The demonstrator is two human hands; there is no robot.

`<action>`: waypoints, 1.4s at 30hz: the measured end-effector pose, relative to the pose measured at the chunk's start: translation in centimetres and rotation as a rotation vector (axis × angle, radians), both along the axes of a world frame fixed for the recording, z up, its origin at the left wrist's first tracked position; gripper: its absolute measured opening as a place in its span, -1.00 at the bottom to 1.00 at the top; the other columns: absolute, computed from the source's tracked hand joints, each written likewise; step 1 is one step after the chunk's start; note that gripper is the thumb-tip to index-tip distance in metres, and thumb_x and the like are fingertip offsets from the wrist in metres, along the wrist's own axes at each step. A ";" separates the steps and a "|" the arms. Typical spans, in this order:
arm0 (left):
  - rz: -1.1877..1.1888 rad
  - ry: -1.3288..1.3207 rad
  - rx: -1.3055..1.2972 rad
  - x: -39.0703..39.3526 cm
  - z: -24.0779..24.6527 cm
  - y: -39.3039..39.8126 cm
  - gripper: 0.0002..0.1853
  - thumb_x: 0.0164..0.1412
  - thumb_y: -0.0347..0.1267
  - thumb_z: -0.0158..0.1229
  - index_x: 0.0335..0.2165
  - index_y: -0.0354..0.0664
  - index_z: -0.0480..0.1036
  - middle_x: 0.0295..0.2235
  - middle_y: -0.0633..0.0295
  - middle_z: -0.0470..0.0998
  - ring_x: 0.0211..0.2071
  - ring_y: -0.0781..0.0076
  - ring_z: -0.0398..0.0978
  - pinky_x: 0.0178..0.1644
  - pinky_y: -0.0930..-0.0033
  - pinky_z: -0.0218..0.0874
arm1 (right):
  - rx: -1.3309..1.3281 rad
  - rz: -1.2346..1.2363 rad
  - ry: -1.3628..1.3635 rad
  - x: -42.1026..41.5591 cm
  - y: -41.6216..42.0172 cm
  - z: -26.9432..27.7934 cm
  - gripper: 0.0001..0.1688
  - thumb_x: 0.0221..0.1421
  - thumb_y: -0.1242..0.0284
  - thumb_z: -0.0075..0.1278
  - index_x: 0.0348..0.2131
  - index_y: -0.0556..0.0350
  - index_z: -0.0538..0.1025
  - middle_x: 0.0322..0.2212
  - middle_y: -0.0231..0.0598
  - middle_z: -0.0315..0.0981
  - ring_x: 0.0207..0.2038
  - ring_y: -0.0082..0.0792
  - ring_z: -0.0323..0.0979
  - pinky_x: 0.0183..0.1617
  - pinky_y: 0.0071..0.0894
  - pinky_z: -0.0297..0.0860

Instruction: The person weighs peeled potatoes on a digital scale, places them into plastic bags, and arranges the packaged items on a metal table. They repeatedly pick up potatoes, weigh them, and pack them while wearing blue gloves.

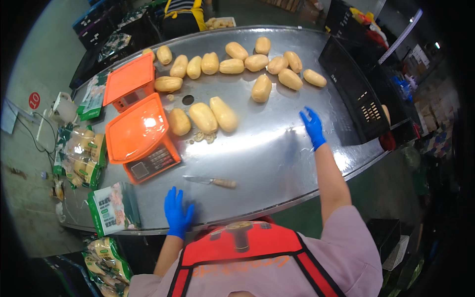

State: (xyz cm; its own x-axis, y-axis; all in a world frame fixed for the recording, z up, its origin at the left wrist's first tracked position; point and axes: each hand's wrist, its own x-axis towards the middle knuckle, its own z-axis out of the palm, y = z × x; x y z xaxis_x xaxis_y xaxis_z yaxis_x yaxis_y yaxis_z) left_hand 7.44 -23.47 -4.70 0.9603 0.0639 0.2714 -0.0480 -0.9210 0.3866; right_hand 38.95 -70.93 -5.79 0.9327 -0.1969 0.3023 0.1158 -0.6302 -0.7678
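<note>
Both hands wear blue gloves. My left hand (178, 213) is spread at the near edge of the metal table (259, 185), holding nothing, right of a green and white printed bag (115, 209). Above and right of it lies a knife with a wooden handle (211, 181). My right hand (313, 126), fingers apart and empty, is over the table's right part, below a peeled lotus root segment (261, 89). Further segments, among them a long one (223, 114), lie in the middle and along the far side. Small cut slices (204, 137) lie beside the nearer group.
Two orange scales (137, 130) (130, 81) stand at the left, near filled bags (83, 154). A black plastic crate (352, 89) stands at the right end. A small hole (188, 100) is in the tabletop. Beyond the far edge is a person in a yellow apron (183, 16).
</note>
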 end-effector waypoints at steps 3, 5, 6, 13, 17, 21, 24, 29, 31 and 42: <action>0.043 -0.010 -0.122 2.4 -0.4 -6.0 -0.36 -0.07 -0.34 0.18 0.02 -0.25 0.21 0.10 -0.09 0.13 0.10 -0.07 0.11 0.12 0.07 -0.02 | -0.207 -0.100 -0.069 6.9 -6.8 0.2 -0.37 -0.10 0.20 0.13 -0.08 0.18 0.38 -0.13 0.02 0.35 -0.09 -0.07 0.32 0.00 -0.27 0.23; 0.037 0.017 -0.145 4.8 0.9 -8.3 -0.34 -0.08 -0.39 0.19 0.03 -0.27 0.19 0.10 -0.10 0.12 0.10 -0.06 0.11 0.11 0.10 0.01 | -0.449 -0.079 -0.164 11.7 -12.1 -1.2 -0.31 -0.14 0.20 0.15 -0.05 0.19 0.35 -0.12 0.04 0.34 -0.07 -0.04 0.30 0.02 -0.23 0.23; 0.069 0.035 -0.147 5.5 1.5 -9.2 -0.34 -0.08 -0.40 0.19 0.04 -0.27 0.18 0.10 -0.10 0.12 0.10 -0.06 0.11 0.11 0.10 0.01 | -0.511 -0.056 -0.181 14.1 -14.3 -2.0 -0.27 -0.18 0.19 0.17 -0.04 0.18 0.34 -0.11 0.05 0.33 -0.06 -0.04 0.30 0.02 -0.22 0.22; 0.160 0.009 -0.116 14.4 5.3 -12.9 -0.34 -0.06 -0.41 0.18 0.05 -0.28 0.16 0.11 -0.09 0.11 0.11 -0.04 0.11 0.13 0.13 -0.02 | -0.799 0.060 -0.061 24.6 -17.7 -2.6 -0.04 -0.30 0.09 0.21 0.07 0.10 0.23 -0.08 0.11 0.28 -0.03 0.00 0.27 0.03 -0.20 0.23; 0.051 -0.056 -0.130 23.0 5.8 -15.6 -0.32 -0.06 -0.39 0.20 0.06 -0.25 0.16 0.10 -0.07 0.12 0.10 -0.04 0.12 0.11 0.15 0.01 | -0.453 0.183 0.119 26.6 -16.3 -3.6 -0.05 -0.25 0.01 0.17 0.06 0.11 0.24 -0.12 0.12 0.32 -0.07 0.03 0.32 -0.02 -0.17 0.26; -0.076 0.000 -0.114 31.5 5.0 -19.0 -0.30 -0.07 -0.33 0.22 0.07 -0.20 0.15 0.12 -0.04 0.08 0.11 -0.04 0.10 0.13 0.14 0.00 | -0.311 0.285 0.119 25.2 -12.1 -2.2 -0.09 -0.23 -0.02 0.15 0.02 0.14 0.30 -0.18 0.08 0.39 -0.13 0.01 0.37 -0.07 -0.19 0.29; -0.163 0.065 -0.084 36.4 4.1 -21.6 -0.26 -0.08 -0.17 0.23 0.08 -0.09 0.16 0.15 -0.03 0.02 0.10 -0.03 0.11 0.11 0.11 0.02 | -0.281 0.385 0.072 23.5 -8.0 -3.0 -0.10 -0.21 -0.03 0.13 0.02 0.14 0.29 -0.19 0.10 0.39 -0.14 0.02 0.36 -0.06 -0.17 0.27; -0.059 0.140 0.056 39.6 1.4 -23.1 -0.19 -0.11 -0.05 0.22 0.10 -0.03 0.13 0.16 -0.05 0.00 0.08 -0.10 0.10 0.10 0.02 0.00 | -0.167 0.596 0.123 19.3 -0.4 -1.6 -0.02 -0.16 -0.04 0.07 0.11 0.14 0.15 -0.16 0.11 0.32 -0.11 0.04 0.30 -0.03 -0.16 0.24; 0.049 0.197 0.112 39.3 0.9 -21.7 -0.19 -0.10 -0.03 0.19 0.11 0.01 0.11 0.14 -0.04 0.04 0.08 -0.06 0.10 0.13 -0.02 -0.07 | -0.189 0.709 0.269 18.5 1.2 -0.2 -0.09 -0.10 0.00 0.04 0.11 0.12 0.15 -0.13 0.09 0.30 -0.08 0.00 0.29 -0.01 -0.17 0.23; 0.128 0.217 0.058 35.8 0.9 -17.4 -0.27 -0.04 -0.06 0.14 0.11 0.11 0.13 0.15 0.13 0.08 0.12 0.06 0.09 0.15 -0.26 -0.36 | 0.168 0.013 0.344 40.7 -5.6 -3.8 -0.07 -0.25 0.01 0.18 0.04 0.14 0.26 -0.05 -0.02 0.29 -0.03 -0.13 0.29 0.02 -0.29 0.25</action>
State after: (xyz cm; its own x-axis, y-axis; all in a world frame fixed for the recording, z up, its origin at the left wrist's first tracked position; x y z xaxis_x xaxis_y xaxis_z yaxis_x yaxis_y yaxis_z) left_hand 43.28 -40.91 -3.84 0.9816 0.1787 0.0666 0.1485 -0.9352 0.3216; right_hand 79.62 -76.53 -9.60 0.9767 -0.2049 -0.0641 -0.1594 -0.4923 -0.8557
